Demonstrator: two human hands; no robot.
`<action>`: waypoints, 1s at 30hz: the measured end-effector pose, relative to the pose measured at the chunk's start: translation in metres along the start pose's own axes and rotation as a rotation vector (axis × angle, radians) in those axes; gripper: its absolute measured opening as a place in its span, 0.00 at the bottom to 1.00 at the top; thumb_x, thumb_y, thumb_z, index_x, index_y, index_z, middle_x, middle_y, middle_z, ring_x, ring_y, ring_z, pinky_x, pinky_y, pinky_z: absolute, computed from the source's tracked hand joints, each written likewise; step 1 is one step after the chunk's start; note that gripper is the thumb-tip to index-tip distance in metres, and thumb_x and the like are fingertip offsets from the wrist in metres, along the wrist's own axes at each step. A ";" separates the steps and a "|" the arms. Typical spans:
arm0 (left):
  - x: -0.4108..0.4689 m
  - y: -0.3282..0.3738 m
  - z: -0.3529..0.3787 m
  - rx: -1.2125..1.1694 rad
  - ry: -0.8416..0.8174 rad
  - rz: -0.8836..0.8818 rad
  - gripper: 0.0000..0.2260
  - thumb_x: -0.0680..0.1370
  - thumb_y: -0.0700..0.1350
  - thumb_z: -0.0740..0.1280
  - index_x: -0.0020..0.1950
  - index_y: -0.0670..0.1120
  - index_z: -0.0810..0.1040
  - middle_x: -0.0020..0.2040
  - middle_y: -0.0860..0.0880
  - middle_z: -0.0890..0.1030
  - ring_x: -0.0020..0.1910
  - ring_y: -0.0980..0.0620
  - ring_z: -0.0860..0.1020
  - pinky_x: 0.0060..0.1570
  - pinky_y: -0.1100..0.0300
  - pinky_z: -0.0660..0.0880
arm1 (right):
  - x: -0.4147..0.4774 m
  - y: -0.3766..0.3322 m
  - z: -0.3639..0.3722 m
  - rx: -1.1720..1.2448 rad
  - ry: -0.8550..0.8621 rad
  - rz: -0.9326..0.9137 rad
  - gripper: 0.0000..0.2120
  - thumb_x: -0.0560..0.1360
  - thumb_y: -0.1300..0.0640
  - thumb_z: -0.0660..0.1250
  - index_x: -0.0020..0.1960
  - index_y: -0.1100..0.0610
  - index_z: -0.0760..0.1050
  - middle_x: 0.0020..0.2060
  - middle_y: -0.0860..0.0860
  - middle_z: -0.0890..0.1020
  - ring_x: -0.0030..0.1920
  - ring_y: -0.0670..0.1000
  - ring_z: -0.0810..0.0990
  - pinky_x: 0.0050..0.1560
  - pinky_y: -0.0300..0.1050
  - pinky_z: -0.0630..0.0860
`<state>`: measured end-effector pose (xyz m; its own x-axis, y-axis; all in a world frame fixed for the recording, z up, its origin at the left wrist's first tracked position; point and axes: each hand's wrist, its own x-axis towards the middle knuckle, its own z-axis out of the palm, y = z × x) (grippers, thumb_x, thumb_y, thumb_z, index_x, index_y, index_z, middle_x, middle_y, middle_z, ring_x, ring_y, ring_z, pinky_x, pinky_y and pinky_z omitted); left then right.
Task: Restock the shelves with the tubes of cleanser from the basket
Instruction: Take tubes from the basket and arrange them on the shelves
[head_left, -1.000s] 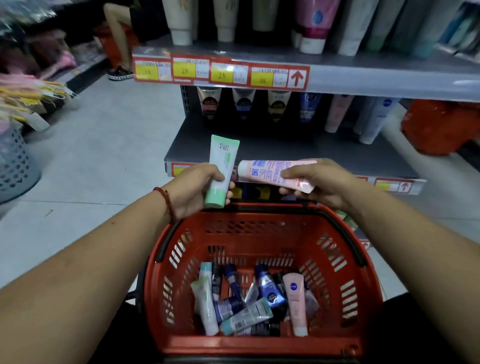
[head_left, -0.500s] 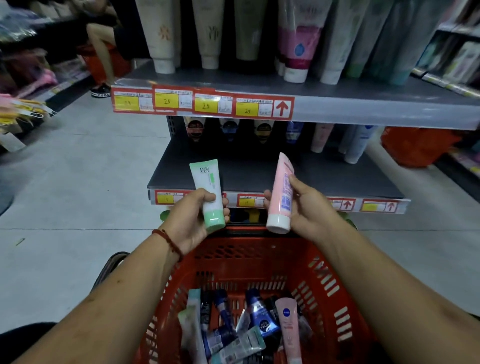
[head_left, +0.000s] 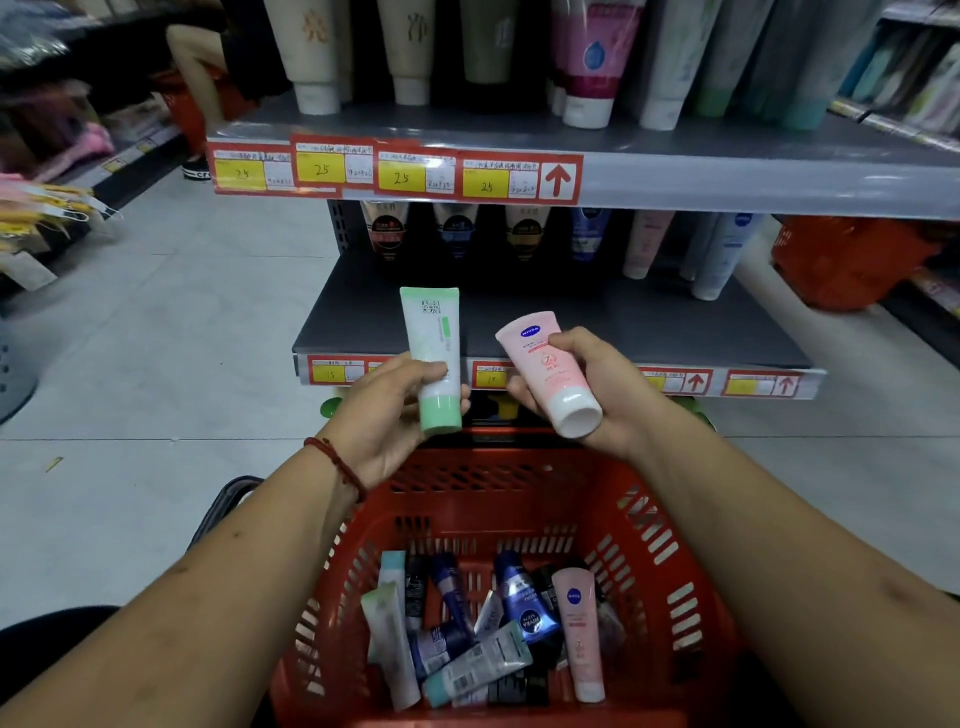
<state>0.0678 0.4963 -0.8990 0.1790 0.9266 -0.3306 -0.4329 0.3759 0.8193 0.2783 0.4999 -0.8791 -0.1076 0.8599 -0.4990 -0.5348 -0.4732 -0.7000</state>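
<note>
My left hand (head_left: 392, 415) grips a green and white tube (head_left: 434, 353) upright, cap down, above the far rim of the red basket (head_left: 654, 551). My right hand (head_left: 597, 395) holds a pink tube (head_left: 545, 364) tilted, its white cap pointing toward me. Both tubes hover in front of the lower grey shelf (head_left: 597, 322), whose front half is bare while tubes stand along its back. Several more tubes (head_left: 483, 639) lie loose in the basket bottom, blue, pink, white and teal.
The upper shelf (head_left: 727, 171) carries tall tubes and yellow price tags on its edge. Another red basket (head_left: 841, 260) sits on the floor at right. A person's legs (head_left: 202, 67) show at the far left, beside racks of goods. Grey tiled floor lies to the left.
My view has tipped up and closer to the shelves. The right hand has turned the pink tube from flat to tilted with its label facing me. The green tube stays upright in the left hand.
</note>
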 end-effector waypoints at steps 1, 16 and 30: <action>0.000 -0.001 -0.002 0.048 -0.005 0.010 0.14 0.79 0.37 0.67 0.65 0.38 0.76 0.54 0.36 0.82 0.49 0.42 0.83 0.43 0.55 0.84 | -0.001 0.000 -0.002 -0.024 -0.006 0.001 0.17 0.79 0.56 0.65 0.65 0.62 0.71 0.53 0.65 0.82 0.44 0.62 0.85 0.44 0.57 0.84; -0.004 -0.024 -0.003 0.363 -0.080 0.117 0.19 0.70 0.39 0.74 0.62 0.41 0.81 0.54 0.44 0.86 0.53 0.46 0.85 0.47 0.56 0.83 | -0.007 0.000 -0.035 -0.183 -0.080 -0.141 0.13 0.78 0.64 0.67 0.62 0.64 0.76 0.48 0.61 0.84 0.44 0.57 0.85 0.49 0.53 0.84; 0.081 -0.041 0.109 0.337 -0.137 0.270 0.17 0.73 0.36 0.73 0.62 0.38 0.80 0.53 0.44 0.87 0.49 0.48 0.86 0.43 0.59 0.82 | 0.032 -0.086 -0.115 -0.284 0.111 -0.554 0.18 0.74 0.65 0.74 0.63 0.61 0.77 0.54 0.59 0.86 0.52 0.58 0.86 0.47 0.51 0.85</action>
<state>0.1966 0.5558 -0.9088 0.2248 0.9737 -0.0377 -0.1722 0.0778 0.9820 0.4171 0.5454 -0.8937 0.2171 0.9741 -0.0632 -0.2409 -0.0093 -0.9705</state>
